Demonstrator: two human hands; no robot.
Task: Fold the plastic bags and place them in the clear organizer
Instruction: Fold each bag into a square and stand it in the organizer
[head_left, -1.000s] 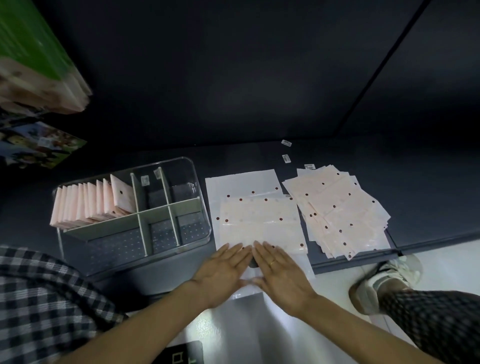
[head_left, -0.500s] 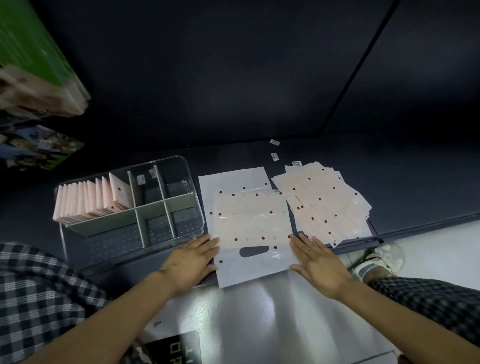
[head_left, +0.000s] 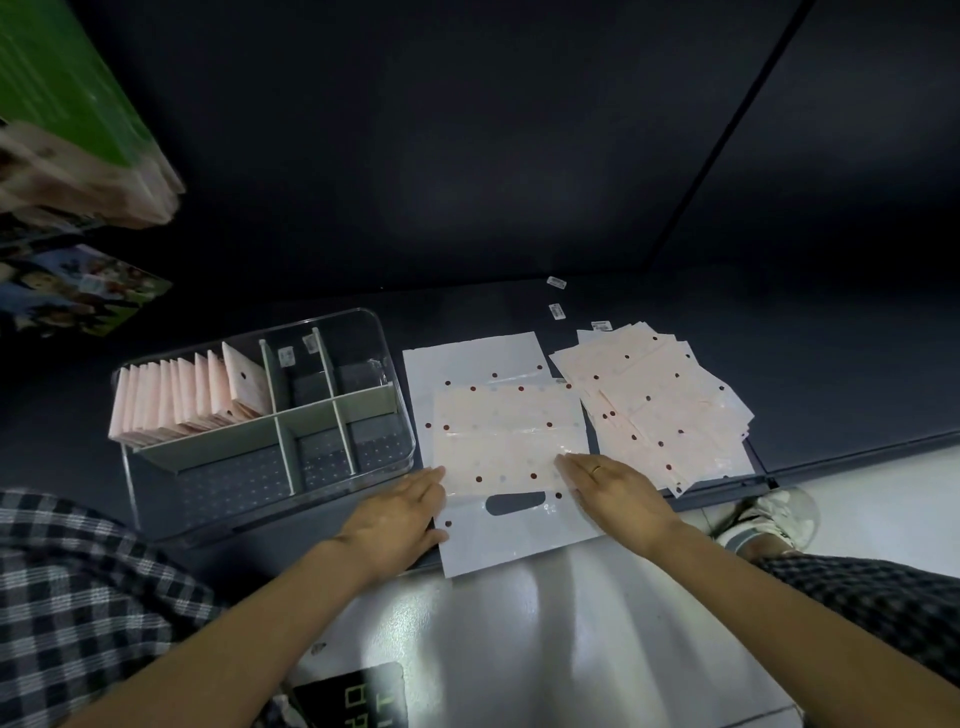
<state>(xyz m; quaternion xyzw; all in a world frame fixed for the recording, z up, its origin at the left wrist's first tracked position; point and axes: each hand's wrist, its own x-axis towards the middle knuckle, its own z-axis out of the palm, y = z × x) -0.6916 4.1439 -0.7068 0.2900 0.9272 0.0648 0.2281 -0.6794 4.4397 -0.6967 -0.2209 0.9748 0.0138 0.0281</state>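
The thin white plastic bag with dark red dots and an oval cut-out handle (head_left: 511, 447) lies flat on the dark worktop (head_left: 831, 374), its far part folded toward the person so a pale pink doubled panel covers its middle. Its handle end hangs slightly past the worktop's near edge. The left hand (head_left: 400, 514) rests at the bag's left edge with fingers (head_left: 428, 480) straight and relaxed, holding nothing. The right hand (head_left: 615, 491) lies flat on the bag's right side, fingers extended, pressing the film down rather than gripping it.

The bag looks very light, limp and slick; it will likely slide on the smooth worktop and spring open unless creases are pressed firmly. The side edges or the near corners by the handle seem the best places to pinch for the next fold.

Just left stands the clear plastic organizer with grey dividers (head_left: 400, 415); its far-left compartment holds a row of folded pink bags standing on edge (head_left: 182, 402), while the other compartments appear unfilled. Just right of the bag lies a loose fanned pile of flat dotted bags (head_left: 660, 405), almost touching it. A few small white labels (head_left: 557, 310) lie farther back. Room is tight on both sides, open toward the back; the near edge drops to a pale floor (head_left: 519, 649), where a bag could slip off.
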